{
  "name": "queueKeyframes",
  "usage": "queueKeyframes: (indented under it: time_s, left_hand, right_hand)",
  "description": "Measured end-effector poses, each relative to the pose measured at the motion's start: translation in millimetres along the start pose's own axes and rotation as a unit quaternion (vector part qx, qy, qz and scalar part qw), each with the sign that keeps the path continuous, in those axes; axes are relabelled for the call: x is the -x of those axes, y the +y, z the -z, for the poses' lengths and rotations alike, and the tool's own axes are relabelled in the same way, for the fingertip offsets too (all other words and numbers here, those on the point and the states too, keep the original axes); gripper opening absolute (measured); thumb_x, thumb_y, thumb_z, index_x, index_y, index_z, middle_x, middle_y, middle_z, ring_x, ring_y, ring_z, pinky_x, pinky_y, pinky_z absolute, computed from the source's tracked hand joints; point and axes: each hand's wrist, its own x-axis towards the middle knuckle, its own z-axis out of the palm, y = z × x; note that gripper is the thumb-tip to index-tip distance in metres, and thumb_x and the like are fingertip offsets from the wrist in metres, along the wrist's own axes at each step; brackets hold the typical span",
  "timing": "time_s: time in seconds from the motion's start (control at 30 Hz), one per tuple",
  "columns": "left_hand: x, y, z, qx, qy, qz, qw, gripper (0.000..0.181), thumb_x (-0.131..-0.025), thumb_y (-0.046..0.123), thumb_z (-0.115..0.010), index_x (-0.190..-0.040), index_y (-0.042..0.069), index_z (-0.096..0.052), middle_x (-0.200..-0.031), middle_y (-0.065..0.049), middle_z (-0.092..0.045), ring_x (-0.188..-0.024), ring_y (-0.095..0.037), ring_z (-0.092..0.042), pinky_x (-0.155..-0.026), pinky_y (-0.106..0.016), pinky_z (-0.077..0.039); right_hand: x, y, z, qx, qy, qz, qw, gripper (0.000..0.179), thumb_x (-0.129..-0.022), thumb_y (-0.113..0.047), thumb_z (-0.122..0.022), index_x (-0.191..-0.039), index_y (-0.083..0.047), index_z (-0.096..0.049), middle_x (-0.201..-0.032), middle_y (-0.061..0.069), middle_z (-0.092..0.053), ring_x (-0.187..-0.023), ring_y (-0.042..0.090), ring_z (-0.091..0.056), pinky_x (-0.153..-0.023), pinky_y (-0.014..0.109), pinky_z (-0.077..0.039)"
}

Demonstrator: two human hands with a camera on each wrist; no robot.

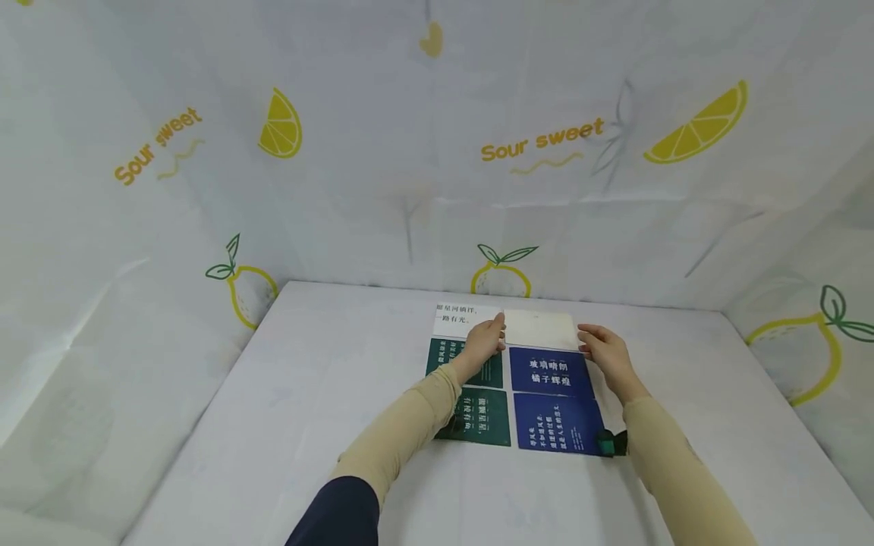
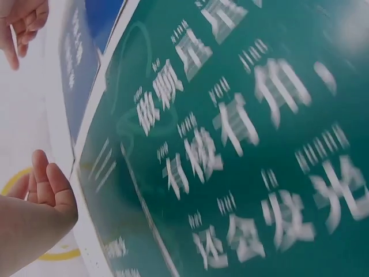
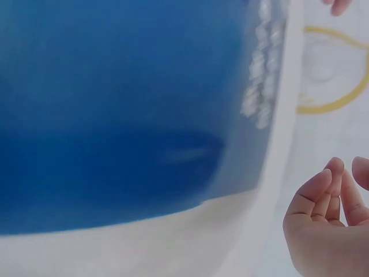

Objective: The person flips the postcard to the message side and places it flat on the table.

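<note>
The surface (image 1: 300, 387) is softly lit; glare is caught on a green card (image 2: 230, 161); a blue card (image 3: 115, 127) is blurred.

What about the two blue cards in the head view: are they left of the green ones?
No, the blue cards lie to the right of the green cards there.

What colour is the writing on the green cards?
White: the writing on the green cards shows best in the left wrist view.
</note>
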Motion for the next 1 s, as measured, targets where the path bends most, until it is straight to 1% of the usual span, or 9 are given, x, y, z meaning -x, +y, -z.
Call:
queueKeyframes:
  time_s: [0.1, 0.2, 0.3, 0.4, 0.47, 0.6, 0.73, 0.87, 1.0]
  left_hand:
    - [6.2, 3.4, 11.7, -0.004, 0.002, -0.015, 0.9999, 0.052, -0.099, 0.044, -0.036, -0.124, 0.003, -0.056, -0.116, -0.015, -0.061, -0.087, -0.021, -0.063, -0.077, -0.030, -0.050]
    - [12.5, 7.1, 23.0, -0.008, 0.010, -0.035, 0.9993, 0.047, -0.098, 0.042, -0.040, -0.124, 0.006, -0.057, -0.118, -0.014, -0.061, -0.088, -0.017, -0.063, -0.080, -0.031, -0.051]
    - [20.4, 8.8, 32.0, -0.016, 0.024, -0.044, 0.9986, 0.043, -0.097, 0.040, -0.044, -0.124, 0.010, -0.058, -0.120, -0.010, -0.061, -0.091, -0.016, -0.061, -0.082, -0.031, -0.050]
    - [30.1, 7.1, 38.8, -0.034, 0.047, -0.033, 0.9977, 0.038, -0.095, 0.039, -0.048, -0.122, 0.015, -0.060, -0.120, -0.006, -0.061, -0.096, -0.016, -0.059, -0.080, -0.029, -0.049]
    - [36.7, 2.7, 42.5, -0.037, 0.057, -0.028, 0.9973, 0.036, -0.095, 0.037, -0.050, -0.120, 0.014, -0.060, -0.118, -0.005, -0.061, -0.096, -0.017, -0.058, -0.077, -0.029, -0.048]
    - [46.5, -7.7, 48.1, -0.035, 0.067, -0.028, 0.9968, 0.034, -0.093, 0.032, -0.053, -0.119, 0.011, -0.060, -0.112, -0.006, -0.061, -0.095, -0.017, -0.055, -0.077, -0.029, -0.048]
    - [54.5, -14.9, 54.1, -0.037, 0.067, -0.033, 0.9965, 0.034, -0.093, 0.027, -0.054, -0.120, 0.007, -0.059, -0.113, -0.008, -0.059, -0.098, -0.019, -0.052, -0.086, -0.035, -0.045]
    - [62.9, -22.6, 59.5, -0.052, 0.059, -0.021, 0.9967, 0.035, -0.092, 0.025, -0.055, -0.121, 0.005, -0.058, -0.117, -0.010, -0.057, -0.104, -0.022, -0.051, -0.092, -0.040, -0.044]
    - [70.2, -29.5, 62.6, -0.088, 0.069, -0.005, 0.9937, 0.039, -0.091, 0.025, -0.058, -0.124, 0.005, -0.057, -0.124, -0.015, -0.053, -0.113, -0.029, -0.049, -0.096, -0.047, -0.042]
  right_hand:
    - [-9.0, 11, -3, -0.013, 0.006, 0.030, 0.9995, 0.057, -0.092, -0.050, -0.049, -0.133, -0.010, -0.049, -0.112, 0.001, -0.054, -0.082, 0.001, -0.054, -0.066, 0.007, -0.044]
    - [-3.9, 4, -6, -0.032, 0.003, 0.047, 0.9984, 0.057, -0.089, -0.053, -0.053, -0.130, -0.012, -0.052, -0.102, -0.007, -0.057, -0.081, 0.001, -0.055, -0.067, 0.009, -0.045]
    - [21.8, -29, -7, -0.042, -0.024, 0.044, 0.9979, 0.056, -0.092, -0.046, -0.052, -0.135, -0.010, -0.046, -0.099, -0.011, -0.055, -0.082, -0.001, -0.055, -0.072, 0.013, -0.047]
    - [51.3, -64, -11, -0.065, -0.058, 0.030, 0.9958, 0.060, -0.095, -0.035, -0.050, -0.143, -0.004, -0.031, -0.100, -0.011, -0.053, -0.083, -0.003, -0.054, -0.077, 0.016, -0.047]
    - [63.6, -76, -18, -0.077, -0.070, 0.019, 0.9944, 0.061, -0.097, -0.031, -0.048, -0.145, -0.003, -0.024, -0.101, -0.011, -0.051, -0.083, -0.005, -0.054, -0.079, 0.015, -0.047]
    - [74.5, -82, -35, -0.090, -0.085, 0.004, 0.9923, 0.059, -0.097, -0.029, -0.047, -0.145, -0.004, -0.024, -0.112, 0.000, -0.052, -0.090, -0.001, -0.056, -0.082, 0.014, -0.046]
    - [81.6, -83, -52, -0.081, -0.114, -0.004, 0.9902, 0.057, -0.097, -0.027, -0.048, -0.145, -0.006, -0.024, -0.128, 0.016, -0.048, -0.109, 0.019, -0.055, -0.093, 0.026, -0.046]
    - [89.3, -82, -67, -0.081, -0.145, -0.012, 0.9861, 0.059, -0.096, -0.025, -0.050, -0.145, -0.005, -0.023, -0.134, 0.022, -0.043, -0.123, 0.033, -0.045, -0.104, 0.042, -0.040]
    - [96.0, -80, -78, -0.081, -0.170, -0.028, 0.9816, 0.062, -0.095, -0.025, -0.052, -0.145, -0.004, -0.023, -0.137, 0.024, -0.040, -0.128, 0.038, -0.042, -0.108, 0.048, -0.034]
